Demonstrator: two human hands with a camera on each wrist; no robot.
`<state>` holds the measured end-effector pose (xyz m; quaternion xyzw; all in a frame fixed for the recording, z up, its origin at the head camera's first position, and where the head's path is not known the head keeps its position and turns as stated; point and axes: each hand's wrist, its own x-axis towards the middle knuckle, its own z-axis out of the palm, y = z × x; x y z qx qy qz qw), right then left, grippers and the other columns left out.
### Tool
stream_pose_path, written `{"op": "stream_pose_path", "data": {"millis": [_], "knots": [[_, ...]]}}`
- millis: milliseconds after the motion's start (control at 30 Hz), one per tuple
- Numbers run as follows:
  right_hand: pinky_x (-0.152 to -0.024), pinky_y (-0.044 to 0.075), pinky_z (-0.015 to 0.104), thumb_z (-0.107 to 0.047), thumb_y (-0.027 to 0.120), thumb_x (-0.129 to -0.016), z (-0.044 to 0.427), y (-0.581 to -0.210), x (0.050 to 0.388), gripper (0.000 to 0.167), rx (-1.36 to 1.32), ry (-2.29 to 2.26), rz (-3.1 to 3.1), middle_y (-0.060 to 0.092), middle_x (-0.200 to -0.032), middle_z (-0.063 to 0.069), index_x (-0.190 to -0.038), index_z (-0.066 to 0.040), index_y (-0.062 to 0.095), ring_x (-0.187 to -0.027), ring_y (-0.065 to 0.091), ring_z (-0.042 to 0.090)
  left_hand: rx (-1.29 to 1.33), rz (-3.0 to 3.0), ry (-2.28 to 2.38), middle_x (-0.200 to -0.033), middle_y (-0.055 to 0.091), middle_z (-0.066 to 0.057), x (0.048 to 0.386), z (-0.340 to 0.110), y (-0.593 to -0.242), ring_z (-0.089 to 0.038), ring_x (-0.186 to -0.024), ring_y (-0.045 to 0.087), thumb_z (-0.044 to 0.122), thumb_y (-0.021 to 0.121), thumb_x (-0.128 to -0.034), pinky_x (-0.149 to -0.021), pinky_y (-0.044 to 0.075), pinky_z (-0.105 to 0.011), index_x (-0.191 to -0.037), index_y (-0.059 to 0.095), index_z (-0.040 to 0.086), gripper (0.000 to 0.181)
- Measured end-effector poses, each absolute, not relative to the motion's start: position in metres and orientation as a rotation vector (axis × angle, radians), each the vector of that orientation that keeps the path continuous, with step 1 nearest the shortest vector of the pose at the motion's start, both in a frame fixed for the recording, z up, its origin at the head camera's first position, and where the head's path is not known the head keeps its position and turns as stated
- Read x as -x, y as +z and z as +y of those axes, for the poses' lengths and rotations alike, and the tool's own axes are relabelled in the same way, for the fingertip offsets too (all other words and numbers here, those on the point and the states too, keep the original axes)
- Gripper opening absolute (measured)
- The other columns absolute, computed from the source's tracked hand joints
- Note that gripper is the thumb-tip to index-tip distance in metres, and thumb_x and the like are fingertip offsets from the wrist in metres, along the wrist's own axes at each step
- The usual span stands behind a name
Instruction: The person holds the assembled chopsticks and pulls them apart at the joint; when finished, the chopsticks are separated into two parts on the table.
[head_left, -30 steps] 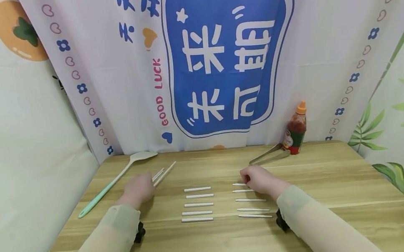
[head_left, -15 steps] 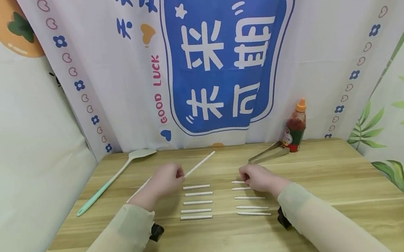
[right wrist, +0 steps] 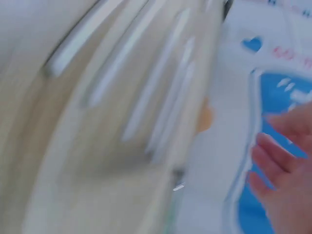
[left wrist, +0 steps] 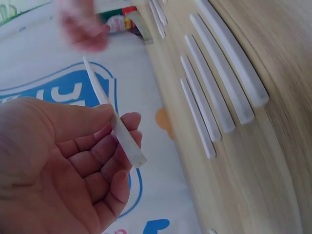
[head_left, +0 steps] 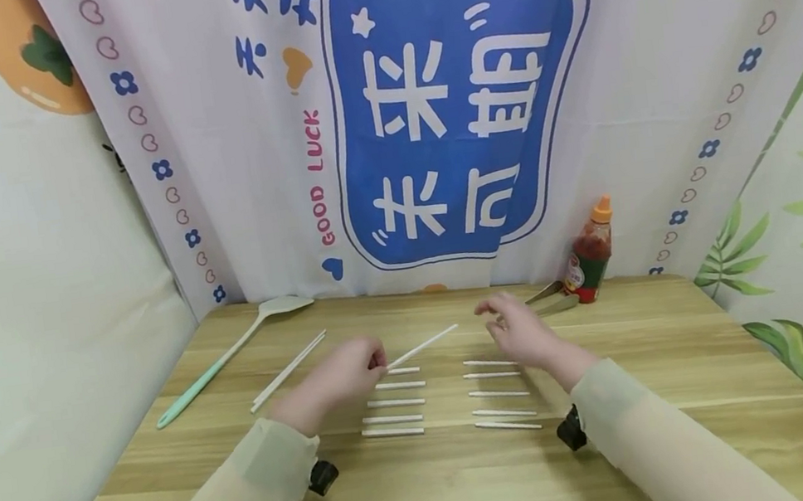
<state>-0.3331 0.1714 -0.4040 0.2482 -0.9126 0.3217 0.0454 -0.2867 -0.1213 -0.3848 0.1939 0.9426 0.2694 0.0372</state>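
Note:
My left hand [head_left: 347,372] pinches a tapered white chopstick [head_left: 424,345] between thumb and fingers. Seen in the left wrist view, the squared thick end of this chopstick points down and its thin tip points up and away. In the head view that tip slants toward my right hand [head_left: 520,334], which hovers above the right column of thin white sticks [head_left: 498,394]. Its fingers are parted and loosely bent in the right wrist view, with nothing between them. Short, thicker white sticks [head_left: 396,403] lie in a left column, the top one partly hidden behind my left hand.
Two more long white chopsticks [head_left: 287,373] lie side by side at the left. Beyond them is a spatula [head_left: 226,355] with a mint handle. Metal tongs [head_left: 554,305] lie by a sauce bottle [head_left: 588,253] at the back right. A printed curtain [head_left: 272,174] hangs behind the table.
My left hand has moved right from beside the long chopsticks, bringing one along. My right hand has risen off the top right stick and its fingers have parted.

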Motion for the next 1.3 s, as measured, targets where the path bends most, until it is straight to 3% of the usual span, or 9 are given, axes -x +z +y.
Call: {"op": "stream_pose_path", "data": {"millis": [100, 200, 367, 500, 667, 867, 1000, 1100, 1300], "knots": [[-0.102, 0.039, 0.052, -0.009, 0.060, -0.098, 0.157, -0.388, 0.317, 0.030, -0.922, 0.934, -2.684, 0.055, -0.129, 0.012, -0.128, -0.005, 0.059, -0.123, 0.048, 0.033, -0.661, 2.889, 0.777, -0.071, 0.054, 0.002, 0.282, -0.116, -0.384, -0.014, -0.066, 0.051, 0.006, 0.066, -0.0924, -0.061, 0.044, -0.033, -0.080, 0.058, 0.012, 0.016], [-0.101, 0.040, 0.047, -0.020, 0.063, -0.098, 0.146, -0.378, 0.301, 0.032, -1.131, 0.774, -2.672, 0.059, -0.124, 0.008, -0.127, -0.006, 0.060, -0.119, 0.052, 0.028, -0.741, 2.867, 0.761, -0.070, 0.054, 0.003, 0.277, -0.109, -0.382, -0.013, -0.064, 0.050, 0.007, 0.065, -0.0930, -0.060, 0.044, -0.032, -0.080, 0.058, 0.014, 0.016], [-0.072, 0.049, 0.032, -0.018, 0.064, -0.097, 0.139, -0.374, 0.286, 0.005, -1.283, 0.648, -2.759, 0.061, -0.087, -0.006, -0.098, -0.014, 0.067, -0.078, 0.057, 0.012, -0.841, 2.803, 0.825, -0.070, 0.055, 0.004, 0.269, -0.098, -0.377, -0.012, -0.064, 0.051, 0.005, 0.066, -0.0932, -0.059, 0.044, -0.032, -0.082, 0.058, 0.014, 0.016], [-0.058, 0.043, 0.028, -0.014, 0.061, -0.099, 0.141, -0.373, 0.280, 0.016, -1.282, 0.669, -2.819, 0.052, -0.070, -0.010, -0.085, -0.020, 0.061, -0.059, 0.045, 0.006, -0.909, 2.729, 0.874, -0.072, 0.055, 0.004, 0.265, -0.092, -0.375, -0.011, -0.063, 0.050, 0.010, 0.063, -0.0967, -0.058, 0.044, -0.030, -0.088, 0.061, 0.014, 0.010], [-0.059, 0.043, 0.028, -0.011, 0.061, -0.099, 0.143, -0.375, 0.281, 0.017, -1.301, 0.749, -2.766, 0.051, -0.071, -0.010, -0.084, -0.020, 0.061, -0.060, 0.044, 0.005, -0.971, 2.640, 0.925, -0.076, 0.059, 0.005, 0.269, -0.093, -0.376, -0.009, -0.066, 0.050, 0.014, 0.056, -0.1013, -0.063, 0.045, -0.031, -0.091, 0.067, 0.015, 0.014], [-0.058, 0.042, 0.030, -0.009, 0.062, -0.097, 0.159, -0.376, 0.295, 0.013, -1.151, 0.892, -2.723, 0.054, -0.070, -0.008, -0.087, -0.013, 0.067, -0.059, 0.045, 0.008, -0.803, 2.675, 1.069, -0.079, 0.061, 0.001, 0.288, -0.116, -0.382, -0.014, -0.069, 0.052, 0.016, 0.057, -0.1013, -0.065, 0.046, -0.035, -0.095, 0.072, 0.012, 0.017], [-0.066, 0.048, 0.036, -0.004, 0.060, -0.097, 0.177, -0.382, 0.312, 0.011, -0.959, 0.873, -2.787, 0.063, -0.081, -0.002, -0.098, -0.007, 0.071, -0.069, 0.054, 0.013, -0.647, 2.783, 1.016, -0.086, 0.063, -0.006, 0.304, -0.134, -0.390, -0.017, -0.075, 0.053, 0.010, 0.053, -0.1021, -0.071, 0.047, -0.037, -0.111, 0.071, 0.005, 0.020], [-0.072, 0.049, 0.040, 0.002, 0.057, -0.097, 0.185, -0.392, 0.327, 0.015, -0.858, 0.836, -2.854, 0.065, -0.088, 0.004, -0.102, -0.002, 0.070, -0.078, 0.058, 0.017, -0.575, 2.828, 0.941, -0.093, 0.065, -0.008, 0.318, -0.138, -0.396, -0.018, -0.080, 0.056, 0.005, 0.053, -0.1003, -0.075, 0.048, -0.037, -0.114, 0.069, 0.002, 0.021], [-0.068, 0.048, 0.035, 0.002, 0.060, -0.094, 0.181, -0.419, 0.349, 0.007, -0.723, 0.885, -2.977, 0.061, -0.081, 0.004, -0.094, -0.002, 0.065, -0.073, 0.055, 0.017, -0.492, 2.868, 0.864, -0.081, 0.062, -0.002, 0.344, -0.130, -0.412, -0.018, -0.073, 0.056, 0.010, 0.068, -0.0916, -0.066, 0.048, -0.034, -0.088, 0.066, 0.010, 0.005]]}}
